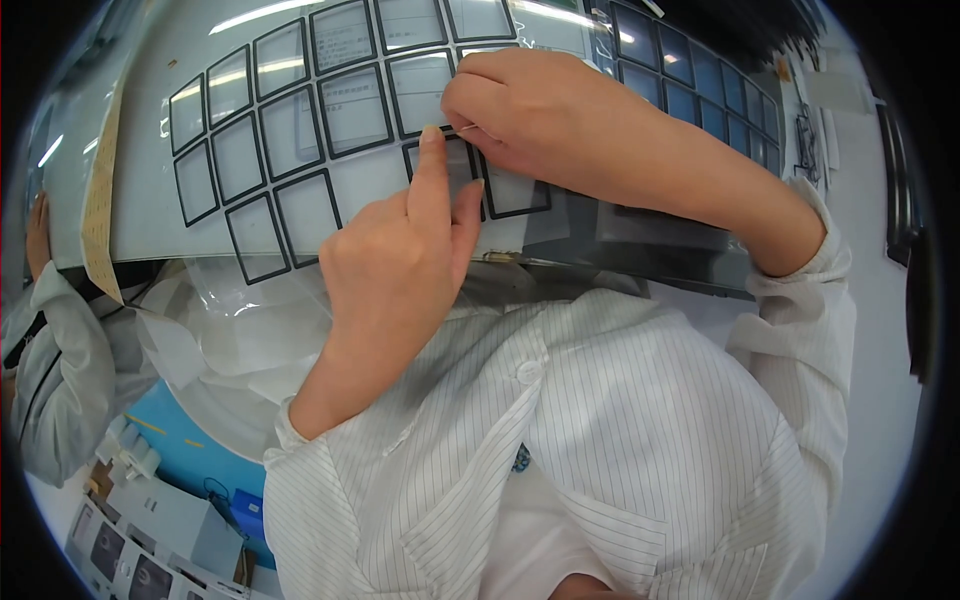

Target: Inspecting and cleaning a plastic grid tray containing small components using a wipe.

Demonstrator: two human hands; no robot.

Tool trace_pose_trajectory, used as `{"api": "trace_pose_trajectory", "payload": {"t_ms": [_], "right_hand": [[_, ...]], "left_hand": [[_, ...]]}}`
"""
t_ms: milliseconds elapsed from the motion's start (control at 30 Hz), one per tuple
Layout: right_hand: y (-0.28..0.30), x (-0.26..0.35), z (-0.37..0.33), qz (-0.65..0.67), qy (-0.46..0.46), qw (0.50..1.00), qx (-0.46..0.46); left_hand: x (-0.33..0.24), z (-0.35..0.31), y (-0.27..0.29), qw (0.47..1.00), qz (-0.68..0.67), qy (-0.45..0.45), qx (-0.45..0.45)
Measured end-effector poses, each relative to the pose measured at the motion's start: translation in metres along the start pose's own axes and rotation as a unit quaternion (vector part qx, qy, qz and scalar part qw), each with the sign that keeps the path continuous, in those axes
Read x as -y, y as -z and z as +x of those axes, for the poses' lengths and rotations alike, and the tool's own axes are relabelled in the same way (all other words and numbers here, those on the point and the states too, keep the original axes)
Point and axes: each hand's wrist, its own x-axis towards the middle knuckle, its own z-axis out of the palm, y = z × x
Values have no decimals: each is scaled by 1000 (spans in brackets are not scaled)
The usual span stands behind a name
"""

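Rows of black-rimmed rectangular panes [353,108], apparently on a clear sheet, cover the pale worktop. The lowest row hangs over the near edge. My left hand [390,250] has its index finger stretched onto the black border of one pane, its thumb held apart and the other fingers curled. Just right of that fingertip, my right hand [520,110] is closed in a pinch over the panes. A tiny pale sliver shows at its fingertips, too small to name. Part of the panes lies hidden under my right hand and wrist.
More panes, dark blue [690,70], lie at the far right. A dark grey flat surface [660,228] sits beneath my right forearm. Clear plastic film [250,300] hangs below the worktop's edge. At far left are another person's hand [38,235] and grey sleeve [70,370].
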Motion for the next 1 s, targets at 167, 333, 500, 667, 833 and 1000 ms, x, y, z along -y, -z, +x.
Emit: {"api": "trace_pose_trajectory", "payload": {"t_ms": [167, 333, 500, 667, 833, 1000], "right_hand": [[-2, -2, -2, -8, -3, 1000, 8], [1, -2, -3, 10, 12, 1000, -13], [8, -6, -5, 27, 24, 999, -15], [-4, -4, -7, 90, 16, 994, -54], [2, -2, 1, 23, 20, 999, 8], [3, 0, 0, 9, 33, 999, 11]], "left_hand": [[0, 2, 1, 1000, 18, -17, -6], [-1, 2, 0, 1000, 15, -19, -7], [-2, 0, 1, 1000, 24, -8, 3], [-2, 1, 1, 1000, 11, -9, 2], [-1, 0, 1, 1000, 7, -1, 1], [0, -1, -1, 1000, 10, 1, 3]]}}
